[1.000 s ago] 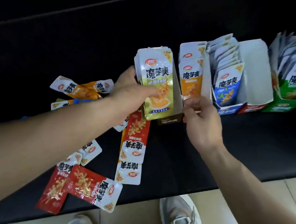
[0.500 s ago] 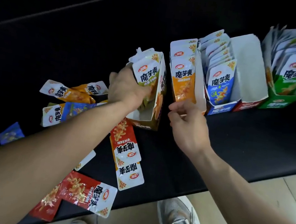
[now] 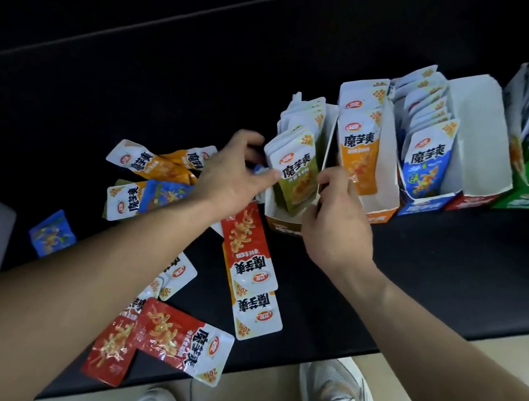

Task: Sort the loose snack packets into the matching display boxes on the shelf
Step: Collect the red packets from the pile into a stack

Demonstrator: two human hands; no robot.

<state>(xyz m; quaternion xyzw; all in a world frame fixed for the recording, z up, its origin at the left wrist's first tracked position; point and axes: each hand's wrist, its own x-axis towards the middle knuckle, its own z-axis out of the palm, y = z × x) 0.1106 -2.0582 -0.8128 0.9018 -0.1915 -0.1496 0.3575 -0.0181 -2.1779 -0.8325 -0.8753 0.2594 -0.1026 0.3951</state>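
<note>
Black shelf (image 3: 454, 265), dim light. Person's left hand (image 3: 236, 175) pinches a stack of olive-green packets (image 3: 295, 170), thumb on front; stack's lower end sits in the olive display box (image 3: 281, 225) between both hands. Their right hand (image 3: 335, 225) curls fingers over that box's right wall. Loose red packets (image 3: 247, 237) lie just below left hand, orange packets (image 3: 158, 164) to its left.

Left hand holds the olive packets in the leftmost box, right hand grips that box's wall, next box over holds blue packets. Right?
One slip: the head view shows the box beside the leftmost box holds orange packets; blue packets are one box further. The left hand, olive packets and right hand are as stated.
</note>
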